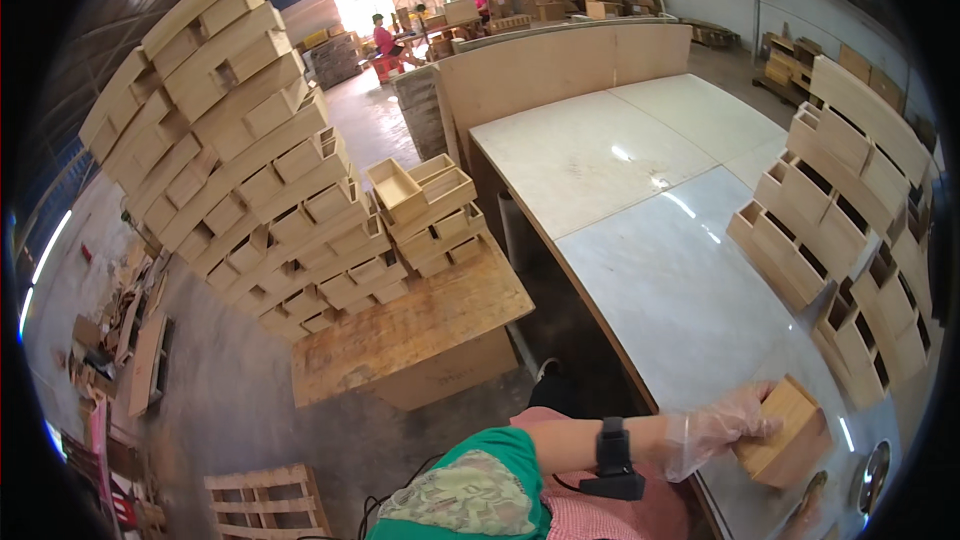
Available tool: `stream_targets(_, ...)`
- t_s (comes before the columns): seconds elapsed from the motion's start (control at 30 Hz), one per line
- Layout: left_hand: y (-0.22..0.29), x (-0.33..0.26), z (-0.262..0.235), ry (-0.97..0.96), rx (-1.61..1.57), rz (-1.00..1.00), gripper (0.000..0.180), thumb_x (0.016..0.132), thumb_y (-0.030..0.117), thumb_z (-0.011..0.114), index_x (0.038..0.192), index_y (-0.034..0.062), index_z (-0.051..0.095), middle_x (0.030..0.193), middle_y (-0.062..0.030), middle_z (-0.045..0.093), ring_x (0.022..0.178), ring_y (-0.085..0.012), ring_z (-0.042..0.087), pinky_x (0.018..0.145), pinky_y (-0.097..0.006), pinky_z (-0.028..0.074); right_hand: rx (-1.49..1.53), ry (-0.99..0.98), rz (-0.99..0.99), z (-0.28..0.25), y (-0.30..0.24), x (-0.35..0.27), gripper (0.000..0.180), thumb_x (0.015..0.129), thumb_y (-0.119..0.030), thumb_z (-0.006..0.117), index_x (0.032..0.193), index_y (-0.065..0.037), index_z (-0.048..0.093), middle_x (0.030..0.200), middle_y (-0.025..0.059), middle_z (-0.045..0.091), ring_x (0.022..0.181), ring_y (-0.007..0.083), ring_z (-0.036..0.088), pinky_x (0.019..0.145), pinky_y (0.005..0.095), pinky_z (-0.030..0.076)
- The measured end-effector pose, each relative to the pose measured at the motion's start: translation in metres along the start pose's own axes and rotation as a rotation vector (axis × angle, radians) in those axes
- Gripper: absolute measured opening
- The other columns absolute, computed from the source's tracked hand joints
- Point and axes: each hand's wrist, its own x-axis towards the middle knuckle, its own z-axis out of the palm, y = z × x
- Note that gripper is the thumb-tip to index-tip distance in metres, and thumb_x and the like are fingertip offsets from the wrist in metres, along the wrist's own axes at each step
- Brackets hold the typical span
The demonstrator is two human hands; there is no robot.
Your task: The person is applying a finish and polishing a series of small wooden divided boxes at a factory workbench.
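Gloved left hand [712, 430] grips a wooden box [785, 432] (resting on the table [680, 290]).

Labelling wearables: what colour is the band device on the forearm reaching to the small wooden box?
Black wrist device, on the forearm behind the clear-gloved hand; head view.

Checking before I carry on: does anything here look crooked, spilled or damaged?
One thing stands out: the tall stack of wooden boxes on the low platform looks leaning and uneven. Wood scraps litter the floor at left. The box under the gloved hand looks intact.
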Motion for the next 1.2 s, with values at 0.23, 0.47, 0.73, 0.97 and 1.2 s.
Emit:
stream_targets(0.23, 0.193, -0.088, -0.059, 0.256, 2.484, 0.498, 0.045, 0.097, 0.027, 0.070, 0.133, 0.0033, 0.059, 0.103, -0.0168, 0.069, 0.090, -0.0315, 0.069, 0.082, -0.042, 0.058, 0.111, -0.124, -0.034, 0.019, -0.077, 0.037, 0.028, 0.095, -0.016, 0.068, 0.120, -0.008, 0.075, 0.114, 0.0118, 0.076, 0.100, 0.0299, 0.072, 0.089, 0.0408, 0.056)
stream_targets(0.47, 0.358, -0.142, -0.200, 0.366, 2.937, -0.005, 0.025, 0.096, 0.012, 0.058, 0.118, -0.0011, 0.060, 0.092, -0.0146, 0.068, 0.083, -0.0299, 0.070, 0.075, -0.039, 0.058, 0.131, -0.259, 0.008, 0.051, -0.127, 0.074, 0.027, 0.095, -0.016, 0.070, 0.119, -0.008, 0.075, 0.112, 0.0118, 0.076, 0.096, 0.0300, 0.072, 0.085, 0.0393, 0.056)
stream_targets(0.73, 0.452, -0.154, -0.361, 1.049, 2.579, -0.434, 0.020, 0.097, 0.007, 0.055, 0.115, 0.0005, 0.062, 0.102, -0.0198, 0.072, 0.100, -0.0349, 0.073, 0.087, -0.041, 0.059, 0.111, -0.381, 0.105, 0.081, -0.169, 0.115, 0.026, 0.095, -0.017, 0.071, 0.119, -0.008, 0.075, 0.110, 0.0117, 0.076, 0.091, 0.0302, 0.072, 0.081, 0.0376, 0.057)
stream_targets(0.97, 0.484, -0.184, -0.473, 1.279, 2.632, -0.488, 0.023, 0.105, 0.014, 0.050, 0.110, 0.0051, 0.071, 0.105, -0.0169, 0.076, 0.101, -0.0310, 0.076, 0.086, -0.042, 0.063, 0.083, -0.448, 0.210, 0.084, -0.159, 0.117, 0.025, 0.095, -0.018, 0.072, 0.118, -0.008, 0.075, 0.108, 0.0116, 0.076, 0.088, 0.0303, 0.072, 0.077, 0.0362, 0.058)
stream_targets(1.2, 0.481, -0.196, -0.525, 1.269, 2.417, -0.431, 0.021, 0.100, 0.019, 0.059, 0.110, 0.0039, 0.071, 0.104, -0.0186, 0.072, 0.100, -0.0317, 0.073, 0.084, -0.046, 0.060, -0.166, -0.365, -0.022, 0.022, -0.152, 0.064, 0.025, 0.096, -0.017, 0.070, 0.118, -0.008, 0.075, 0.108, 0.0124, 0.076, 0.090, 0.0292, 0.073, 0.074, 0.0357, 0.057)
